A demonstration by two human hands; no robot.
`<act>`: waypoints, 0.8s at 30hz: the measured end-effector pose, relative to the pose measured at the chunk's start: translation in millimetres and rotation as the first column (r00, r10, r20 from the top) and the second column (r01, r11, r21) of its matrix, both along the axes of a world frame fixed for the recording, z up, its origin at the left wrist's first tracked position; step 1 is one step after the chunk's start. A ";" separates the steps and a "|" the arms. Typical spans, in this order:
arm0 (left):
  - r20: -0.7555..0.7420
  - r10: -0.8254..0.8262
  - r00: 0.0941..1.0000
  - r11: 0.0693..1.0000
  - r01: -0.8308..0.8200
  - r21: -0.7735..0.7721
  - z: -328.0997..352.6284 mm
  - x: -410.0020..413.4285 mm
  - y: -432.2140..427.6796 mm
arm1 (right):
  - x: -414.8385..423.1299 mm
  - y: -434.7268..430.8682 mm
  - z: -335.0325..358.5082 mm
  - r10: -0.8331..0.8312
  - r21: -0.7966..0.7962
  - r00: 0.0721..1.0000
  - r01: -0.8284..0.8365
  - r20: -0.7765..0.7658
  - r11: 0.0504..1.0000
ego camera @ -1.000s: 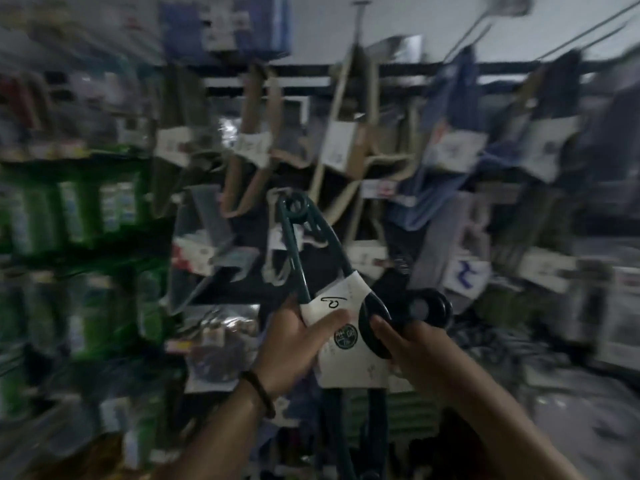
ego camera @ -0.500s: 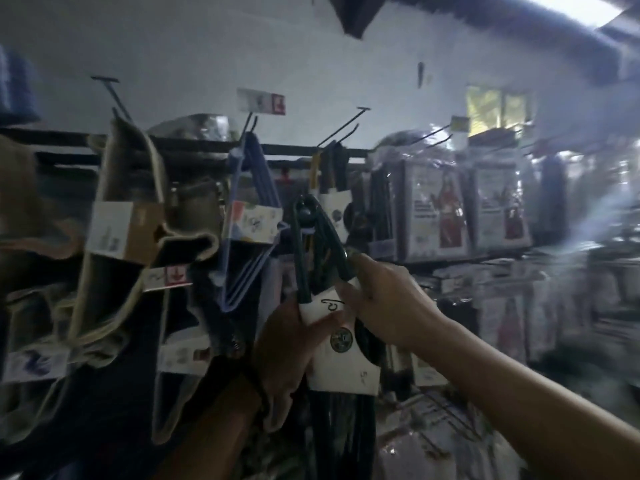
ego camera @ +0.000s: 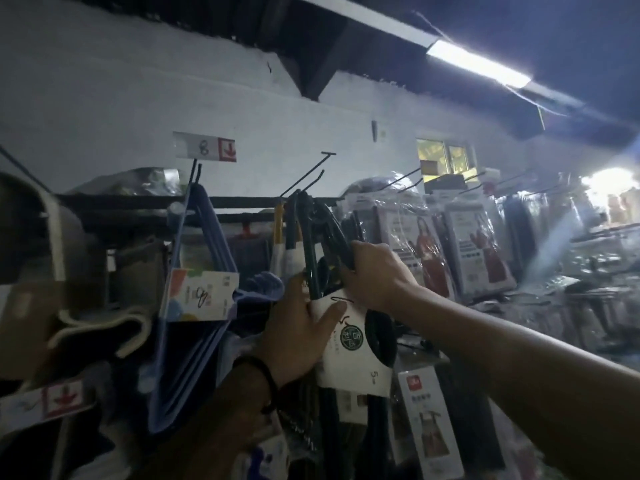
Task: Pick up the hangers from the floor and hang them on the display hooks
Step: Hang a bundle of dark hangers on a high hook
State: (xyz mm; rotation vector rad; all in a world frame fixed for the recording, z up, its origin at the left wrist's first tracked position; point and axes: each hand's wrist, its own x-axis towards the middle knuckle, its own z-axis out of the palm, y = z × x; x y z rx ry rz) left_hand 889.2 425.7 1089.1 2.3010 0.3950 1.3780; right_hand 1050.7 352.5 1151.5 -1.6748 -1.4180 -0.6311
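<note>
A bundle of dark green hangers (ego camera: 311, 251) with a white paper label (ego camera: 349, 348) is raised to a black display hook (ego camera: 304, 183) on the top rail. The bundle's hook ends sit at the base of that hook, next to other dark hangers hanging there. My left hand (ego camera: 294, 327) grips the bundle at the label, thumb across the paper. My right hand (ego camera: 372, 271) grips the upper arm of the hangers just below their hooks.
Blue hangers (ego camera: 194, 271) with a colourful label hang on the hook to the left. Beige hangers (ego camera: 52, 244) hang at far left. Packaged aprons in plastic (ego camera: 426, 251) hang to the right on further hooks. A price tag (ego camera: 204, 146) sits above.
Both hands have lifted the green hanger bundle upward to the hook on the top rail. The view has tilted up toward the wall and ceiling.
</note>
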 end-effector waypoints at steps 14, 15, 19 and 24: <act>-0.213 0.505 0.836 0.764 -0.318 0.562 93.9 38.1 52.7 | 71.7 96.9 94.7 0.043 0.255 0.999 -0.045 0.016 0.966; -0.194 0.518 0.833 0.755 -0.338 0.561 98.2 41.4 56.1 | 73.2 101.2 99.8 0.052 0.265 0.999 -0.054 0.015 0.963; -0.152 0.611 0.777 0.667 -0.401 0.628 104.8 51.3 77.5 | 79.2 125.1 104.9 0.073 0.319 0.997 -0.081 0.035 0.944; -0.178 0.737 0.652 0.533 -0.399 0.746 92.1 52.6 103.3 | 92.1 147.6 80.6 0.141 0.318 0.990 -0.136 0.006 0.938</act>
